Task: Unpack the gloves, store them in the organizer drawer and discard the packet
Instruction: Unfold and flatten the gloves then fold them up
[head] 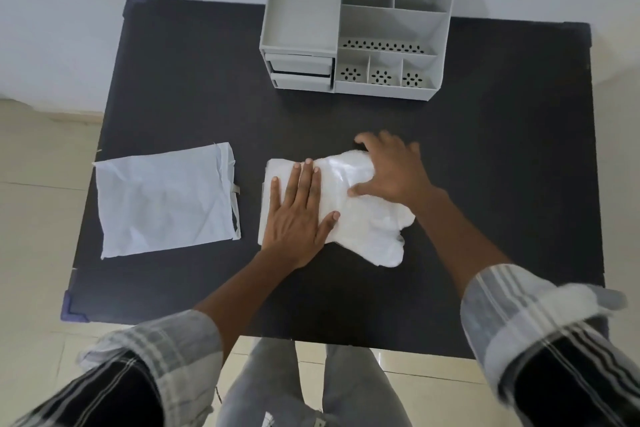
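Observation:
A stack of thin white plastic gloves [367, 222] lies in the middle of the black table [502, 156]. My left hand [298, 211] presses flat on the stack's left part, fingers spread. My right hand [391, 170] grips the stack's far right part, which is lifted and folded toward the left. The empty white packet [166, 201] lies flat to the left, apart from the gloves. The grey organizer [356, 21] stands at the table's far edge; its two small drawers [301, 73] are at its lower left, the upper one slightly out.
The organizer's top holds several open compartments, all empty. The table's corners carry purple caps [71, 308]. A tiled floor surrounds the table, and a pale wall rises behind it. My legs show below the near edge.

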